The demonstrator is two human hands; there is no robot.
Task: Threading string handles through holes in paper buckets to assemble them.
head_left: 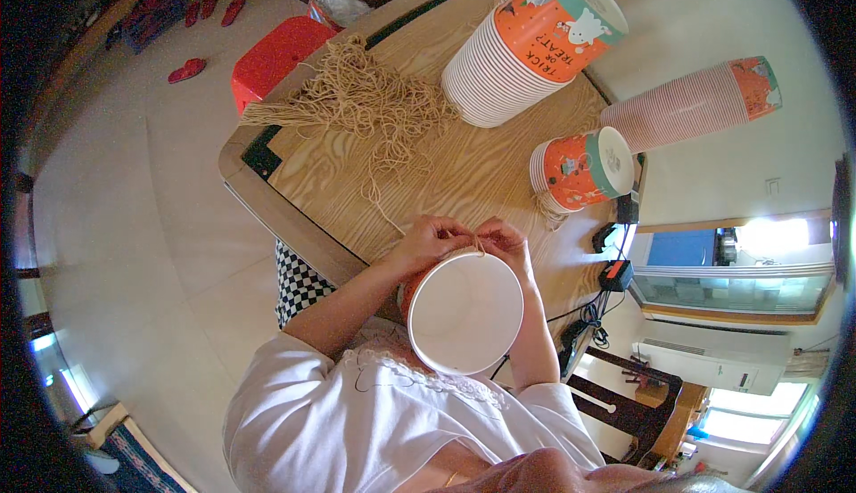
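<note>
Has string (383, 92) on the table (330, 190) at left, stacked cups (526, 58) to its right, one cup (468, 315) in front, stool (278, 61) past the left edge

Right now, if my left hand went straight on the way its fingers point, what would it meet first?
Probably the cord at the cup's rim, close by its fingertips, with your right hand just beyond; depth is unclear there, so that order isn't certain.

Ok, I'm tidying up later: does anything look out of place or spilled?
The twine lies in a loose tangle on the left of the table, messy beside the neatly nested cup stack. No spill shows.
</note>
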